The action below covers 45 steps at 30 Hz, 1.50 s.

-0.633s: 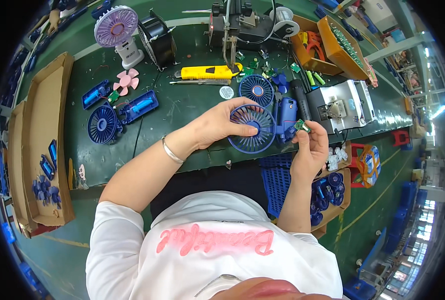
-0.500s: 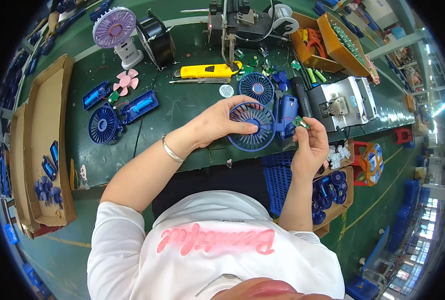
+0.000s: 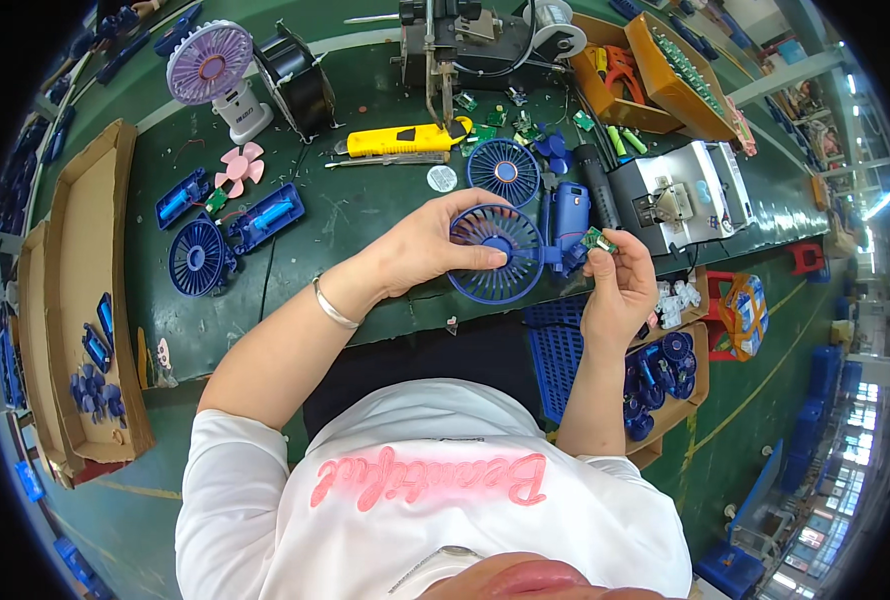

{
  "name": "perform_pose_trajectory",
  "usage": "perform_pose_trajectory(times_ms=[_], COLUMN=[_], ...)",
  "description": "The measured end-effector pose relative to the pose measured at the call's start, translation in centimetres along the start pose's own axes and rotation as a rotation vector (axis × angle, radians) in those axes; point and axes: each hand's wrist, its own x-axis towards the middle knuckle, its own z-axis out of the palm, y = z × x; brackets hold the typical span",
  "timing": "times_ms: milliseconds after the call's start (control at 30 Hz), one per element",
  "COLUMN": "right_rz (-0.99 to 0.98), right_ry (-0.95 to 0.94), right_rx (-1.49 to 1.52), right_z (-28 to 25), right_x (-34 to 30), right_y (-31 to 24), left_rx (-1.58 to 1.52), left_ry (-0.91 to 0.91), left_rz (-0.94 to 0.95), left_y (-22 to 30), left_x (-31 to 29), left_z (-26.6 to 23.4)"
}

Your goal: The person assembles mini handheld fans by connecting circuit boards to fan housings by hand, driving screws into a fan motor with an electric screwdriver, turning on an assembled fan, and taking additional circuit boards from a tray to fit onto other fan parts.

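Nearest in, a blue basket (image 3: 553,365) sits below the edge of the green table (image 3: 320,230), and just over that edge both hands are at work. The left hand (image 3: 420,250) grips the blue fan grille (image 3: 473,288), thumb across its face by the hub, fingers at the far rim and partly out of sight. Over to the right hand (image 3: 620,295): thumb and fingertips pinch a small green circuit board (image 3: 597,240), just beside the blue handle housing (image 3: 571,208) that joins the grille. A thin red wire shows there, though where it ends is too small to tell. Good handling here likely means gripping the board by its edges, leaving that wire slack, and steadying the grille without pressing its thin spokes. Just beyond lies a second round grille (image 3: 503,172), then a yellow cutter (image 3: 395,140), and farther back a dark bench machine (image 3: 480,50) beside a wire spool (image 3: 559,38).
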Motion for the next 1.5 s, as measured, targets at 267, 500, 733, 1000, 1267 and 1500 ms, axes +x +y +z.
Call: perform_pose_trajectory(times_ms=[267,500,733,1000,1267,1500], right_rz=[-0.044,-0.031,-0.026,-0.052,-0.068,-0.078], right_ry=[-0.044,-0.044,-0.065,-0.083,-0.113,-0.140], right_rx=[0.001,0.041,0.042,0.047,0.032,0.048], right_z=[-0.14,-0.27,0.21,0.50,0.27,0.25], right_x=[-0.21,-0.05,0.30,0.11,-0.07,-0.19], right_y=[-0.12,0.18,0.06,-0.21,-0.37,-0.68], left_rx=[-0.012,0.014,0.006,0.013,0.087,0.144], left_ry=[0.000,-0.005,-0.006,-0.018,-0.057,-0.078], left_rz=[-0.039,-0.033,-0.040,-0.057,-0.065,-0.034], left_y=[-0.04,-0.24,-0.28,-0.18,0.13,0.33], left_x=[-0.21,0.06,0.10,-0.09,-0.02,-0.13], left_z=[0.23,0.00,-0.27,-0.14,-0.21,-0.23])
